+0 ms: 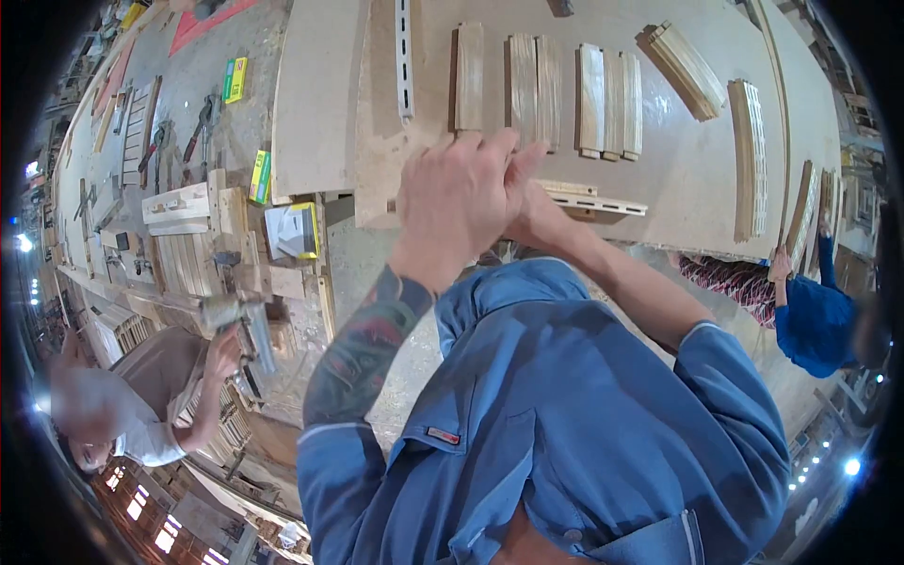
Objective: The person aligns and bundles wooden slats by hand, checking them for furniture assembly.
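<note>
My left hand [457,198], on the tattooed arm, is closed with its fingers bent, lying over my right hand [529,209] at the near edge of the wooden board [678,188]. Most of my right hand's fingers are hidden, and I cannot make out anything between the hands. Just beyond them lie a single wood strip [469,75], a pair of wood strips [535,89] and a group of three wood strips [610,104]. Right of my hands, a slotted strip [603,202] rests near the board's edge.
Another slotted strip [404,61] lies farther back. Stacked slats [686,71] and a slatted bundle [749,160] sit at right. On the left bench are pliers [200,127] and yellow-green boxes [260,177]. One co-worker [151,395] holds a tool at left; another [815,320] stands at right.
</note>
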A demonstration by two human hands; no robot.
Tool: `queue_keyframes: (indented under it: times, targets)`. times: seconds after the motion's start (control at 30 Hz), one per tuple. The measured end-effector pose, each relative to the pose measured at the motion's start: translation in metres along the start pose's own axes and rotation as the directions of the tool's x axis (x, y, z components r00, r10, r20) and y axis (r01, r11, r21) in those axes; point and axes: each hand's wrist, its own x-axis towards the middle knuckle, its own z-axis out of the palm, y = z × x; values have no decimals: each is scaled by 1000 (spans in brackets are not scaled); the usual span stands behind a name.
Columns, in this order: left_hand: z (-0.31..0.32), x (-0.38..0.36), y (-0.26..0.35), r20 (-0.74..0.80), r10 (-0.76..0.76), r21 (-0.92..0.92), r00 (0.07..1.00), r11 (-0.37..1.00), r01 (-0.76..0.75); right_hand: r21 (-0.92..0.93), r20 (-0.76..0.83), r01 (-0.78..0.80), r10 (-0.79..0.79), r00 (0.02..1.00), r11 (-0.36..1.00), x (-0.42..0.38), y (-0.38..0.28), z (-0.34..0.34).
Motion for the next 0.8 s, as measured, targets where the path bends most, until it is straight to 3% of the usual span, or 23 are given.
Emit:
queue_keyframes:
  times: [0.03,0.07,0.1,0.13,0.2,0.23,0.3,0.33,0.4,0.47,0.5,0.53,0.57,0.6,0.67,0.8]
  targets:
    - [-1,-2,1,96,-56,47,994,998,52,8,59,21,-21,998,1000,0,34,4]
    - [0,-2,1,95,-56,52,994,997,51,11,56,24,-25,998,1000,18,36,-14]
    - [3,-1,0,59,-30,86,998,996,24,-11,121,-215,215,969,976,37,37,-36]
    - [4,1,0,24,0,124,1000,992,-2,-47,177,-438,439,881,898,58,42,-51]
    - [-1,5,5,51,-25,145,998,989,17,-483,-370,-423,260,892,766,100,93,-9]
    - [-3,6,6,76,-49,160,996,986,36,-476,-371,-420,257,892,773,118,107,15]
    - [-1,4,5,87,-51,151,995,988,38,-693,-592,-543,55,804,474,137,120,52]
    - [0,5,4,89,-51,133,995,990,39,-690,-597,-548,56,800,472,143,111,50]
    - [-2,5,4,83,-49,116,995,992,39,-487,-399,-656,521,754,577,146,88,38]
    - [0,4,3,80,-43,89,996,995,36,-398,-442,-698,541,715,596,128,89,27]
    - [2,4,1,74,-47,84,996,996,41,-77,-319,-677,625,713,732,112,83,7]
    - [4,4,-1,66,-52,80,996,996,46,266,-178,-607,657,732,749,98,69,-13]
    - [4,5,-2,61,-47,73,997,996,43,497,-254,-507,676,691,704,78,39,-27]
    - [3,5,0,61,-55,74,997,996,50,493,-259,-507,675,690,707,55,37,-34]
    - [3,5,-1,67,-57,72,996,996,52,406,-133,-363,447,885,839,11,43,-47]
    - [4,6,-4,70,-37,48,997,998,34,413,-71,-374,439,896,830,-22,51,-46]
